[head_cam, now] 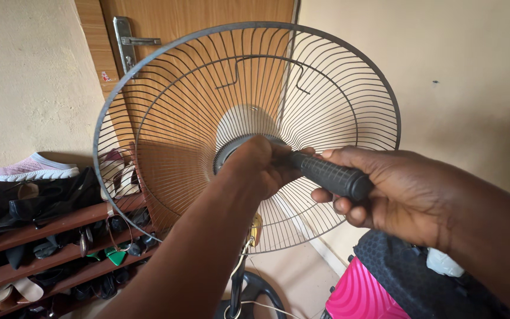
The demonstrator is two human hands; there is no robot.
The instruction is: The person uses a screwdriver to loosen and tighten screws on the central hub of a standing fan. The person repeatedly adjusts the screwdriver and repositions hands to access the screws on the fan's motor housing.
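I have just one view, from the camera on the person's head. It looks forward and somewhat down along both forearms, very close to the left hand and right hand, which fill the lower middle. The wire fan guard stands just ahead and takes most of the frame; behind it I see the wooden door, plaster walls and, low left, the shoe rack.

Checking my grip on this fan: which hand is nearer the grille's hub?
Left. The left hand rests right on the hub of the wire grille; the right hand sits off to the side, holding a black tool handle.
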